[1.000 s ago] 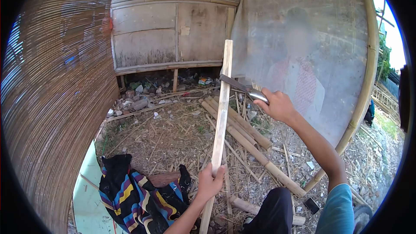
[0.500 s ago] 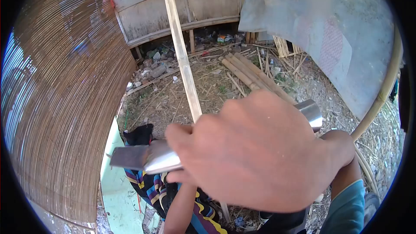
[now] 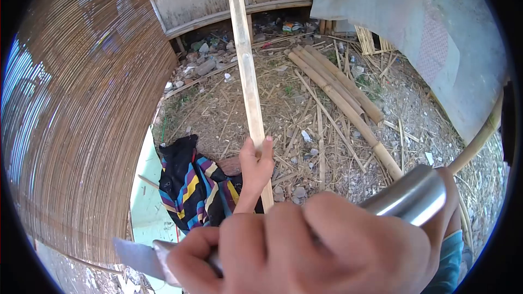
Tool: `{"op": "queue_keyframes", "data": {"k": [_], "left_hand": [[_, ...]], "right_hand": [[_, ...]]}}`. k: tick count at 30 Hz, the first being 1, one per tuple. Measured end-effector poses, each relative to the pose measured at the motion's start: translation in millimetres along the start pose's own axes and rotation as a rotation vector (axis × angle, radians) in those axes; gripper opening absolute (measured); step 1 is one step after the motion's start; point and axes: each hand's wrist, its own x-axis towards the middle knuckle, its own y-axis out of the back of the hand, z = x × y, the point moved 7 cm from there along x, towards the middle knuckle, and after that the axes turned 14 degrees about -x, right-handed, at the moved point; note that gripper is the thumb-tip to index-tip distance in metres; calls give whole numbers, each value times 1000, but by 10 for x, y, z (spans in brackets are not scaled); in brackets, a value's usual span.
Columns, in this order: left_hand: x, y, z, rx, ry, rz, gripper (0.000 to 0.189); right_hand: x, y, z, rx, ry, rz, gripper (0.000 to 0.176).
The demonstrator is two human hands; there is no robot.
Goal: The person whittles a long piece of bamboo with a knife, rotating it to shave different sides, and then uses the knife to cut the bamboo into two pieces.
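Observation:
My right hand (image 3: pixel 321 250) is large and close to the camera at the bottom, its fingers closed around a knife with a shiny tubular metal handle (image 3: pixel 411 196). The flat grey blade (image 3: pixel 139 256) sticks out at the lower left. Further off, my left hand (image 3: pixel 257 170) grips a long, pale split bamboo strip (image 3: pixel 248 71), thumb and fingers around its lower part. From there the strip runs upward past the top edge of the view. Its lower end is hidden behind my right hand.
A striped cloth (image 3: pixel 201 190) lies on a pale green board (image 3: pixel 143 207). Several bamboo poles (image 3: pixel 340 92) rest on the littered ground. A woven bamboo screen (image 3: pixel 81 130) stands at left, a translucent sheet (image 3: pixel 403 27) hangs at right, and a panel wall (image 3: pixel 196 0) closes the back.
My right hand and the knife have moved down, uncovering my left hand. The bamboo strip appears further right and higher, and the camera view has shifted slightly.

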Motion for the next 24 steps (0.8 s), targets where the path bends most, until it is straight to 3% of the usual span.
{"op": "queue_keyframes", "data": {"k": [3, 5, 6, 7, 8, 9, 10, 13, 14, 16, 17, 19, 24], "left_hand": [[-2, 57, -22, 58, -14, 31, 18], [-1, 48, -10, 17, -32, 26, 17], [-2, 53, 13, 15, -42, 35, 17], [-6, 50, 78, 163, -96, 57, 17], [-13, 52, 135, 313, -150, 80, 17], [19, 31, 107, 189, -348, -110, 17], [38, 70, 35, 74, -93, 12, 19], [70, 61, 106, 69, -80, 21, 19], [52, 32, 167, 39, -84, 17, 18], [69, 32, 207, 29, -90, 16, 17], [81, 50, 224, 29, -113, 24, 17], [107, 88, 207, 3, -153, 32, 19], [200, 141, 186, 35, -180, 78, 20]], "right_hand": [[-251, -85, 201, 13, -192, 40, 48], [-432, -312, 346, -64, -170, 134, 53], [-450, -561, 490, 95, -254, -102, 56], [-511, -771, 621, 162, -167, -1, 47], [-584, -1068, 723, 251, -275, -3, 47], [-690, -1429, 829, 336, -321, 80, 44], [-807, -1813, 918, 393, -465, 119, 42], [-1262, -2949, 995, 803, -870, 106, 39], [-1378, -3202, 921, 812, -865, 115, 39], [-1674, -3774, 775, 1349, -1216, 123, 42], [-1689, -3827, 754, 1369, -1220, 125, 42], [-1828, -3967, 659, 1764, -1483, 120, 45], [-1753, -3920, 690, 1789, -1442, 159, 46]]}}
